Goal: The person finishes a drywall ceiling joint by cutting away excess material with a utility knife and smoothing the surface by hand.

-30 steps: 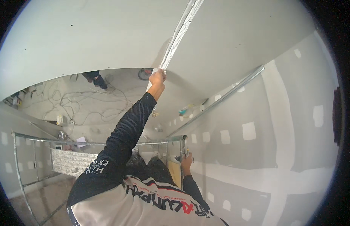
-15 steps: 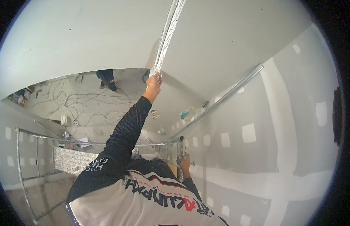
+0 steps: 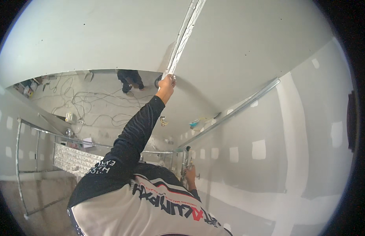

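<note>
Grey walls (image 3: 245, 169) dotted with white patches surround a person whose left arm is stretched up and forward, the left hand (image 3: 166, 83) closed with its fingers pinching the lower end of a long silvery-white strip (image 3: 185, 38), which runs slantwise away along a pale panel (image 3: 111, 43). Held low with bent fingers, the right hand (image 3: 190, 173) is beside a metal post (image 3: 185, 159); whether it grips anything cannot be told. On the cable-strewn floor (image 3: 106, 83) stands a small pale container (image 3: 69, 117), its contents indiscernible.
</note>
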`<state>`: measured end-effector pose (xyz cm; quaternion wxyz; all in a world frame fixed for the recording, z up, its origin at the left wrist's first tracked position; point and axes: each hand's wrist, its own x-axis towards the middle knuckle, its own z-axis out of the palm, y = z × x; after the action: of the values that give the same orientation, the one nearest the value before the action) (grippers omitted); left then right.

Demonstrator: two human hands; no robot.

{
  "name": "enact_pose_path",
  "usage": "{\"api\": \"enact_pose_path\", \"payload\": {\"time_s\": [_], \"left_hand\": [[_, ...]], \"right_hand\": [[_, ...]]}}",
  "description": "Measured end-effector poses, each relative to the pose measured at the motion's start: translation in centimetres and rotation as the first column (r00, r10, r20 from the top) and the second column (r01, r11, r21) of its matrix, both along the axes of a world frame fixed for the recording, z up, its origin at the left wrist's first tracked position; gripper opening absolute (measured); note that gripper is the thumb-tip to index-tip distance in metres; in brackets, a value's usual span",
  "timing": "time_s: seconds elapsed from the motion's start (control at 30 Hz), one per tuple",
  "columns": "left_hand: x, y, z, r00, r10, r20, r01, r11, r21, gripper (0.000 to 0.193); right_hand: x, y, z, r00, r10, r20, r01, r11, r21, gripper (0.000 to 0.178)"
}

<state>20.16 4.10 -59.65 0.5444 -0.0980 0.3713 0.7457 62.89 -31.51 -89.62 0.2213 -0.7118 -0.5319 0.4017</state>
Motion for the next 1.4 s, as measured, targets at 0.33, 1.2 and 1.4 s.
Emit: {"api": "enact_pose_path", "payload": {"time_s": [0.33,1.2,1.4], "left_hand": [[-4.6,-2.1,-3.2,0.958,0.005,0.285,-0.094,0.950,0.298,0.018],[-5.7,-7.0,-0.5,0.673,-0.470,-0.571,0.625,0.774,0.100,0.030],[-6.8,-7.1,-0.5,0.620,-0.465,-0.632,0.637,0.768,0.060,0.032]], "right_hand": [[-4.3,3.7,5.9,0.966,-0.070,0.249,-0.009,0.953,0.302,0.057],[-40.8,27.3,26.9,0.468,0.132,-0.874,0.254,0.927,0.276,0.023],[-41.9,26.4,28.1,0.429,0.086,-0.899,0.260,0.942,0.214,0.025]]}}
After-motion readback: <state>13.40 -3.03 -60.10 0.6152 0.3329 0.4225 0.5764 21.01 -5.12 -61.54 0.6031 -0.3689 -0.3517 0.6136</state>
